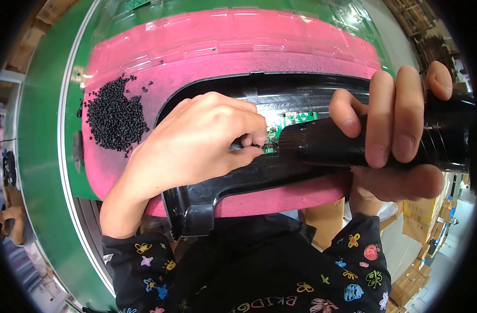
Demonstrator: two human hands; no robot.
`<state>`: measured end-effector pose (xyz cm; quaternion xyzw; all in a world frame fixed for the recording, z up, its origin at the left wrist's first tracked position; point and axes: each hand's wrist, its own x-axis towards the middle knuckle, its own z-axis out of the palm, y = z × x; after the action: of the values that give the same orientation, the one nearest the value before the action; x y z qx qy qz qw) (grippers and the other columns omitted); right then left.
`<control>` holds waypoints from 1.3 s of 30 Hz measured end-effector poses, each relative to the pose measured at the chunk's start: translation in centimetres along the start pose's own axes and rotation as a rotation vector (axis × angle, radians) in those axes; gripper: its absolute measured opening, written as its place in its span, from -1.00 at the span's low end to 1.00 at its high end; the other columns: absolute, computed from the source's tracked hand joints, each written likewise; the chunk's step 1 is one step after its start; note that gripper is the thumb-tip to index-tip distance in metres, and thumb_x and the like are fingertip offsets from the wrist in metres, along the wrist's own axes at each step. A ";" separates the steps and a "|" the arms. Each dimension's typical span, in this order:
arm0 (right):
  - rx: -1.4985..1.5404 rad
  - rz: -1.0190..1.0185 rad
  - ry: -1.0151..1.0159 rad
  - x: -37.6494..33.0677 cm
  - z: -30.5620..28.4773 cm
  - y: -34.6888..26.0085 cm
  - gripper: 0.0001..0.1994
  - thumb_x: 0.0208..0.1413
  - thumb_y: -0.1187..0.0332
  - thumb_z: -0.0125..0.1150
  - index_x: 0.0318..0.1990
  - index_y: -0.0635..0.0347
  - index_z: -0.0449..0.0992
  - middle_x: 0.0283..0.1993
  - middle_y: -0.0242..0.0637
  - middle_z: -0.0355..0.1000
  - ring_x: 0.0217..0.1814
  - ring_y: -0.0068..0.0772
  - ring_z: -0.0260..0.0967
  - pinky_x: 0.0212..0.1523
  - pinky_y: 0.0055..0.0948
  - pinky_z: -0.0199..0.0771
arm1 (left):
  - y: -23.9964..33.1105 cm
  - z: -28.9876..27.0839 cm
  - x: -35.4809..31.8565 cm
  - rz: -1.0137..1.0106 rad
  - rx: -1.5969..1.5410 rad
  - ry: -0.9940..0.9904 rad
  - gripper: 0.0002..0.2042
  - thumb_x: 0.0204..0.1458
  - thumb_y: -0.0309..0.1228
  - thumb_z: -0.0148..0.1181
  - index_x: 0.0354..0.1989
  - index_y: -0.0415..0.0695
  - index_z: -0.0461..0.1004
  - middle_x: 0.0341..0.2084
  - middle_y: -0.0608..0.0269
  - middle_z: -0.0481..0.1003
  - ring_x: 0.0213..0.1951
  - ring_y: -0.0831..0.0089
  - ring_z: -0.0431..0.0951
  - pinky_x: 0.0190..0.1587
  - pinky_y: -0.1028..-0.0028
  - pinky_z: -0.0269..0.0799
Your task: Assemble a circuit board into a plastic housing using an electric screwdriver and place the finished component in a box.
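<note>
My right hand (395,125) is wrapped around a black power screwdriver (322,141) lying nearly level, its nose pointing left. That nose sits over a green circuit board (303,118) inside a long, curved black plastic housing (202,194). My left hand (197,138) reaches over the housing from the left. Its thumb and index finger pinch together close to the screwdriver's tip, above the board. Whatever lies between those fingertips is too small and covered to make out. Part of the board is hidden under the screwdriver and my fingers.
The housing rests on a pink pad (280,202) on a green table (40,141). A heap of small black screws (116,115) lies left of it. Behind stretches a clear plastic tray (233,39). Another person's arm (13,221) shows far left; cardboard boxes (413,279) stand lower right.
</note>
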<state>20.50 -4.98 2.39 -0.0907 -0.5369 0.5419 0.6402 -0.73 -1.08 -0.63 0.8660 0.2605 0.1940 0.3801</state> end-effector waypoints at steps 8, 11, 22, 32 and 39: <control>-0.021 0.038 -0.108 0.0 -0.2 0.5 -0.29 -0.01 0.16 0.51 0.20 -0.02 0.14 -0.33 -0.54 0.34 -0.38 -0.60 0.34 -0.17 -0.37 0.34 | -0.1 0.4 0.0 -0.113 0.070 0.158 -0.90 -0.04 -0.56 0.31 -0.36 -0.27 0.53 -0.45 0.09 0.55 -0.42 0.17 0.58 -0.34 0.37 0.49; -0.113 0.124 -0.248 0.4 -1.1 0.0 -0.29 0.01 0.16 0.49 0.23 -0.04 0.15 -0.32 -0.50 0.37 -0.36 -0.55 0.38 -0.16 -0.33 0.36 | 0.0 0.2 0.2 -0.145 0.113 0.183 -0.91 0.04 -0.51 0.26 -0.35 -0.28 0.53 -0.45 0.06 0.55 -0.39 0.09 0.58 -0.31 0.32 0.49; -0.188 0.499 -0.659 3.9 -3.1 -2.3 -0.39 0.11 0.23 0.39 0.25 -0.01 0.19 -0.27 -0.25 0.42 -0.24 -0.26 0.45 -0.10 -0.17 0.36 | -0.4 0.4 -0.3 -0.120 0.167 0.258 -0.88 0.06 -0.47 0.23 -0.32 -0.29 0.57 -0.40 0.01 0.55 -0.36 0.01 0.57 -0.29 0.27 0.48; -0.152 0.393 -0.620 3.6 -2.8 1.1 -0.35 0.00 0.04 0.46 0.18 -0.02 0.26 -0.38 -0.35 0.39 -0.39 -0.39 0.41 -0.17 -0.28 0.40 | 0.6 -0.6 -0.4 -0.146 0.169 0.146 -0.88 0.02 -0.44 0.27 -0.35 -0.23 0.53 -0.38 0.06 0.56 -0.23 0.05 0.57 -0.26 0.15 0.50; -0.104 0.223 -0.344 1.5 -1.8 2.6 -0.31 -0.06 -0.04 0.48 0.17 -0.07 0.26 -0.43 -0.45 0.35 -0.47 -0.51 0.35 -0.32 -0.42 0.31 | 0.0 0.1 -0.5 -0.058 0.160 0.120 -0.87 -0.01 -0.41 0.26 -0.29 -0.14 0.57 -0.39 0.11 0.55 -0.30 0.02 0.55 -0.27 0.19 0.46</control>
<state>20.07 -1.94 0.73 -0.0887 -0.6523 0.5885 0.4694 -1.10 -1.46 -0.74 0.8725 0.3224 0.2131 0.2989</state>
